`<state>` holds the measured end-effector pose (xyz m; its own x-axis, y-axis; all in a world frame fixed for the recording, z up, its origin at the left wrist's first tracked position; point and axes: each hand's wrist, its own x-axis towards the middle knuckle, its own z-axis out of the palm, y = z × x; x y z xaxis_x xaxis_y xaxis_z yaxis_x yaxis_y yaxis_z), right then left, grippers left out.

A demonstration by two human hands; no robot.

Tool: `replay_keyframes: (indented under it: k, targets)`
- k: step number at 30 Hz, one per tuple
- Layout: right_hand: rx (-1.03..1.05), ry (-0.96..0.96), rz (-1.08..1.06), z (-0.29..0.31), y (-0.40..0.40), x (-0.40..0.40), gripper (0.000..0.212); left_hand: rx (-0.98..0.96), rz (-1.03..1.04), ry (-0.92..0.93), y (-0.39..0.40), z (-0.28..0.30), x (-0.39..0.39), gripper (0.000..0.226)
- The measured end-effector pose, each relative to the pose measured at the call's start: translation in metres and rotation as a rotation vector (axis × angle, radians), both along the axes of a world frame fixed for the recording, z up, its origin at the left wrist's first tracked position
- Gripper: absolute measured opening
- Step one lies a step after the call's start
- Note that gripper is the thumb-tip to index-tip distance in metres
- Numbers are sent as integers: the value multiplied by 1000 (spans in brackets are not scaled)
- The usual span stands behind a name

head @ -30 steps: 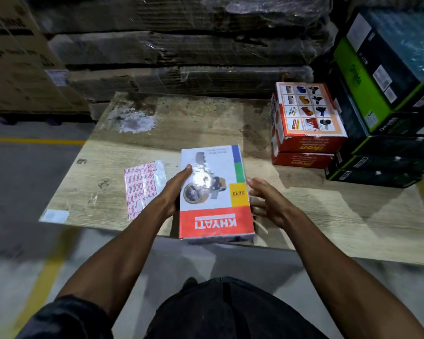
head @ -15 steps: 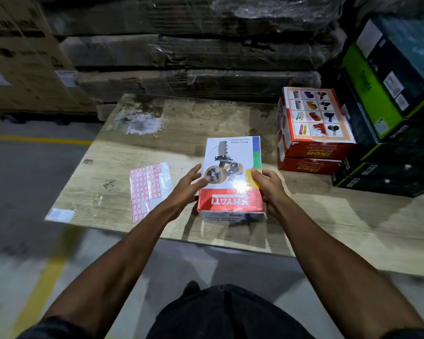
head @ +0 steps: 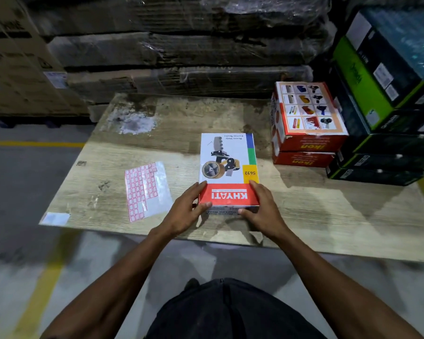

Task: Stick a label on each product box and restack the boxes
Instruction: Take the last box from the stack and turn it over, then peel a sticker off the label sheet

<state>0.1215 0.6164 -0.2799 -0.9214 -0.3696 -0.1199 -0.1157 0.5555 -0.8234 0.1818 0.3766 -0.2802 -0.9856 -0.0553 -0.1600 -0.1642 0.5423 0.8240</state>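
**Both hands on Khyati box**

Left hand (head: 185, 211) and right hand (head: 262, 209) grip near corners of the Khyati box (head: 227, 167), flat on the wooden board (head: 316, 216). Label sheet (head: 146, 190) lies just left. Two stacked orange boxes (head: 306, 123) sit far right.

Dark boxes (head: 387, 99) run off right edge (small print unreadable).

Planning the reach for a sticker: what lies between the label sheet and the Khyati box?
Head view: only bare wooden board between label sheet and Khyati box.
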Motion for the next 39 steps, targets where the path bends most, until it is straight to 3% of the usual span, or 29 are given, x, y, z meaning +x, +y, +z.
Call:
replay_keyframes:
  k: [9,16,24,32,39]
  targets:
    - [206,120,-52,16,-11,-14,72,-422,-56,5,4,9,-16,62]
    - [256,157,-66,17,-17,-20,68,-525,-25,-28,6,15,-26,61]
    - [379,433,-24,8,-7,1,46,-548,99,-7,17,11,10,54]
    - [328,632,233,5,-21,31,43,-554,293,-44,30,-5,65,51]
    - [263,540,510,-1,-58,48,40,-626,395,-51,10,-3,88,46]
